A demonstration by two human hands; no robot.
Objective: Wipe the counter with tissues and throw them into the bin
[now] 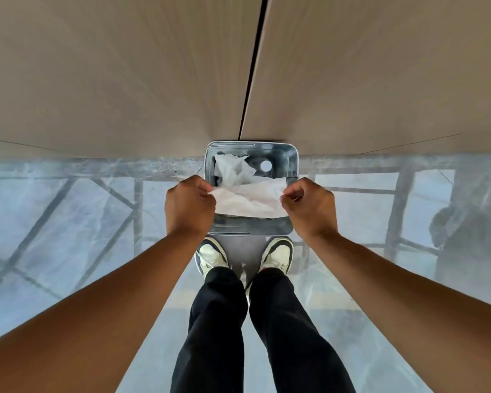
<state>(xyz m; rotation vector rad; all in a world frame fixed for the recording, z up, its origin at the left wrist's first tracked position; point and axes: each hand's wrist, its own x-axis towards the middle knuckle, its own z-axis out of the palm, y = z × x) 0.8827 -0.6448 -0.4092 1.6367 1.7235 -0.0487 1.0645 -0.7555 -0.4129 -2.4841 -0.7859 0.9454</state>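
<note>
I look straight down at a grey rectangular bin (293,165) standing on the floor against a beige cabinet front. A white tissue (248,201) is stretched flat above the bin's opening. My left hand (189,205) pinches its left edge and my right hand (311,207) pinches its right edge. A crumpled white tissue (233,168) lies inside the bin, with a small white round spot beside it. The counter top is not in view.
Beige cabinet doors (125,80) with a dark vertical gap fill the upper part of the view. A glossy grey floor (68,222) mirrors window frames. My feet in pale sneakers (278,253) stand just in front of the bin.
</note>
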